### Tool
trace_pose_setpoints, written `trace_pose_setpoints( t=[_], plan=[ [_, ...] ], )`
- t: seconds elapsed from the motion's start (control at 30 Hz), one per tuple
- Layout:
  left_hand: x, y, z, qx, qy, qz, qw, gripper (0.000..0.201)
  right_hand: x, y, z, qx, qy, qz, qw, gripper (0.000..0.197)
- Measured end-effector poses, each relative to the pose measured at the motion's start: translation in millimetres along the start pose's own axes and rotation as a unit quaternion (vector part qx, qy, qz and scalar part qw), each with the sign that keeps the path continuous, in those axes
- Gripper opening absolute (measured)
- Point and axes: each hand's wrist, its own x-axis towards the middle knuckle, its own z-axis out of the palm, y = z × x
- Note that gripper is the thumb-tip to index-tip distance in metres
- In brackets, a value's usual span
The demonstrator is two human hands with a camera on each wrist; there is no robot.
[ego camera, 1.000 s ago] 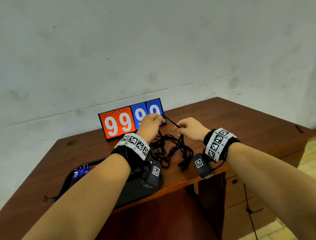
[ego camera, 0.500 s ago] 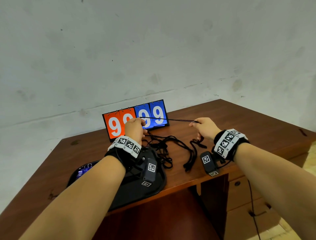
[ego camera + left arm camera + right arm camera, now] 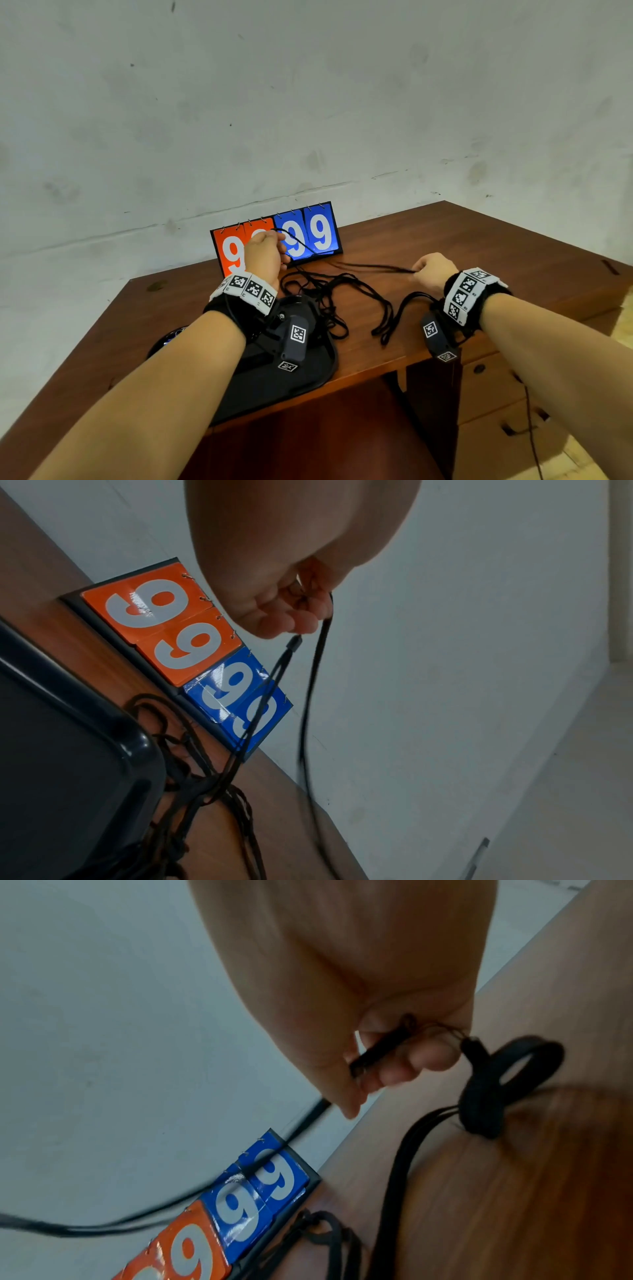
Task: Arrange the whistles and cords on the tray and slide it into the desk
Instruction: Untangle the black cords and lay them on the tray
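Note:
A tangle of black cords point(image 3: 329, 294) lies on the wooden desk between my hands. My left hand point(image 3: 265, 253) is raised in front of the scoreboard and pinches one black cord point(image 3: 313, 653), which hangs down from it. My right hand point(image 3: 430, 269) is curled round the other end of that cord point(image 3: 369, 1056), low over the desk at the right, and a looped bundle point(image 3: 493, 1080) dangles beside it. The black tray point(image 3: 308, 373) sits at the desk's front edge, mostly hidden under my left forearm. Whistles point(image 3: 173, 335) barely show at its left end.
A flip scoreboard point(image 3: 308, 233) reading 99 in orange and 99 in blue stands at the back of the desk against the grey wall. Desk drawers point(image 3: 493, 383) sit below the right side. A thin cable point(image 3: 532, 431) hangs by the drawers.
My hands have drawn apart, the right one moving right and down toward the desk. The cord between them, taut half a second ago, now sags over the desk. The left hand rose slightly.

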Motion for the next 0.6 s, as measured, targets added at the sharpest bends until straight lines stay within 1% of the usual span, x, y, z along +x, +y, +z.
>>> trace_pose_setpoints(
  t=[0.07,0.1,0.13,0.2,0.3,0.37,0.4,0.47,0.53,0.6],
  plan=[
    [-5,4,7,0.005,-0.055,-0.007,0.998,0.024,-3,-4,3,-0.024,-0.031,-0.027,0.999,0.034],
    [-9,6,11,0.009,-0.084,-0.009,0.996,0.023,-5,-10,3,-0.030,-0.034,-0.055,0.997,0.044],
    [-12,8,16,0.014,-0.113,-0.010,0.993,0.023,-8,-18,3,-0.030,-0.033,-0.088,0.995,0.050],
    [-19,11,26,0.030,-0.171,-0.017,0.985,0.025,-15,-37,4,0.008,-0.039,-0.169,0.985,0.056],
    [-30,15,43,0.051,-0.242,-0.027,0.969,0.025,-28,-71,3,0.137,-0.096,-0.273,0.947,0.054],
    [-35,16,53,0.060,-0.258,-0.024,0.964,0.020,-35,-88,2,0.184,-0.120,-0.304,0.927,0.050],
    [-37,16,56,0.063,-0.260,-0.020,0.963,0.015,-38,-94,3,0.191,-0.125,-0.314,0.922,0.047],
    [-38,16,59,0.071,-0.255,-0.017,0.964,0.009,-40,-97,3,0.198,-0.127,-0.327,0.915,0.037],
    [-37,12,59,0.098,-0.249,-0.011,0.963,0.014,-41,-95,3,0.196,-0.120,-0.323,0.918,0.025],
    [-36,7,56,0.143,-0.244,0.008,0.959,0.017,-41,-92,1,0.191,-0.090,-0.305,0.929,0.017]
  ],
)
